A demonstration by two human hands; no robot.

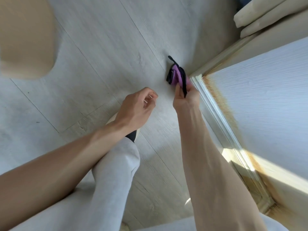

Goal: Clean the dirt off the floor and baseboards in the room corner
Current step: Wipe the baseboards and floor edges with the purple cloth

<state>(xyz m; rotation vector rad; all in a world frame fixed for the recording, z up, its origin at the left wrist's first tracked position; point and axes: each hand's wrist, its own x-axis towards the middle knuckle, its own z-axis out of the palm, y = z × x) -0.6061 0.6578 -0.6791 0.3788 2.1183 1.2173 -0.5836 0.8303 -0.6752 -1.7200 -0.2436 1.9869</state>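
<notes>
Cloth (177, 75) in my right hand (185, 99), on the floor (100, 47) at the baseboard (215, 104) corner, 1 o'clock from centre. Left hand (138, 109) just beside it at 9 o'clock, above my knee (120, 160). Cushions (266, 15) at 2 o'clock, well apart.

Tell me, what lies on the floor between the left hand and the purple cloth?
Nothing: in the head view only bare floor separates the left hand from the purple cloth, which the right hand holds.

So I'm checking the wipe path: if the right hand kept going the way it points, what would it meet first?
Most likely the floor just before the corner baseboard; the right hand holds the purple cloth near it, though depth is unclear.
</notes>
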